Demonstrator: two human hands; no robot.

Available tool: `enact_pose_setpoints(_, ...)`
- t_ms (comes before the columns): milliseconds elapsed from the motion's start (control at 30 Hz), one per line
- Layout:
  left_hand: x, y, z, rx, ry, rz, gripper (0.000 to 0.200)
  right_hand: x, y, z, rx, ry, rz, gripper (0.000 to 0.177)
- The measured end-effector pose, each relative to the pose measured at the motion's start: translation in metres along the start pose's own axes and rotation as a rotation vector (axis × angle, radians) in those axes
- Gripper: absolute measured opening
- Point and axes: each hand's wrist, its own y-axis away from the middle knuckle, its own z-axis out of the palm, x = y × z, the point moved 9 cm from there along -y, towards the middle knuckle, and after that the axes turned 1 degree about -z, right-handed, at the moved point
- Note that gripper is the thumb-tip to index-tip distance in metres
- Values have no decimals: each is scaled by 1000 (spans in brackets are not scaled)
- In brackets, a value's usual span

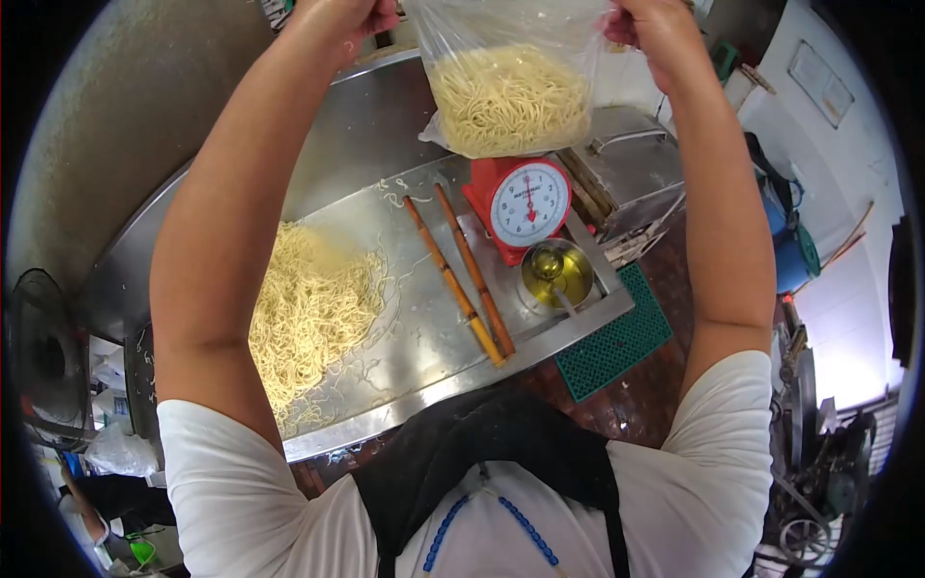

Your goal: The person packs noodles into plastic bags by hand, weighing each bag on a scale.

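Observation:
A clear plastic bag of yellow noodles (508, 96) hangs in the air above a red dial scale (520, 204). My left hand (349, 21) grips the bag's top left corner and my right hand (655, 29) grips its top right corner, both raised high. The bag's bottom hangs just over the scale's top. A large heap of loose yellow noodles (308, 308) lies on the steel tray table (453, 376) under my left forearm.
Two long wooden chopsticks (462, 279) lie on the tray beside the scale. A metal bowl of oil with a ladle (554, 275) sits at the tray's right end. A green plastic mat (617, 342) lies below. A fan (43, 356) stands far left.

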Motion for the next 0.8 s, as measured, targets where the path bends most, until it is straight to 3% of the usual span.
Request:
enact_pose_setpoints(133, -52, -48, 15, 38, -155, -50, 6, 65, -37, -23, 22, 86, 65, 6)
enact_pose_setpoints(167, -60, -46, 23, -27, -178, -10, 20, 77, -38, -21, -24, 97, 66, 6)
enact_pose_setpoints(367, -109, -35, 34, 38, -343, -111, 20, 143, -23, -32, -145, 6, 170, 7)
enact_pose_setpoints(433, -106, -33, 24, 99, -404, -97, 27, 142, -13, -48, -82, -16, 163, 9)
enact_pose_setpoints(533, -102, 3, 20, 23, -482, -46, 45, 139, 30, -89, 108, -26, 203, 17)
enact_pose_setpoints(600, -123, 29, -17, -20, -631, -67, 53, 172, 64, -129, 87, -208, 179, 28)
enact_pose_setpoints(667, -175, 63, -96, -59, -946, -125, 55, 214, 124, -161, 176, -336, 331, 32)
enact_pose_setpoints(767, -279, 184, -249, 142, -1267, -452, 56, 276, 222, -193, 310, -348, 595, 31)
enact_pose_setpoints(800, -289, 241, -263, 182, -1455, -598, 64, 290, 249, -196, 321, -332, 668, 31)
